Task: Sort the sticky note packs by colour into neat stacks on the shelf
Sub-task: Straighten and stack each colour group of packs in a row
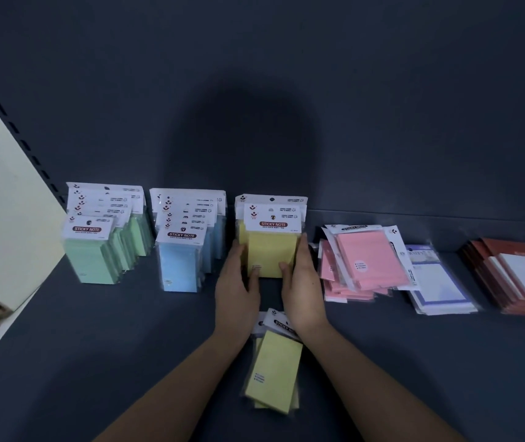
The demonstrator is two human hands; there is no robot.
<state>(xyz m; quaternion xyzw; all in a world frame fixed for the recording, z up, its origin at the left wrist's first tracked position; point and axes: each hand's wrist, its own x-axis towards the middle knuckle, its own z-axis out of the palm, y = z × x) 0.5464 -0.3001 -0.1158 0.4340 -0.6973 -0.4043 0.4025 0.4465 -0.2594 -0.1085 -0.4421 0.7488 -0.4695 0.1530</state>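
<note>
L hand (237, 291) & R hand (302, 282) press sides of upright yellow packs (270, 250).

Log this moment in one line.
left hand, right hand: pressing yellow stack sides | loose yellow packs: lying in front | pink pile: untidy

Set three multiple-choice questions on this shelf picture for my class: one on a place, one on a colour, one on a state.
1. Where do the loose yellow packs lie?
A. Leaning on the back wall
B. Flat on the shelf, in front of the yellow stack
C. Held up in the air

2. Which colour is the stack furthest left?
A. Blue
B. Green
C. Pink

3. How do the pink packs lie?
A. Upright in a neat row
B. Flat in an untidy heap
C. Spread out singly, none touching

Answers:
1 B: they lie flat, nearer the camera than the yellow stack.
2 B: the green stack stands at the left end.
3 B: they overlap one another askew.
</note>
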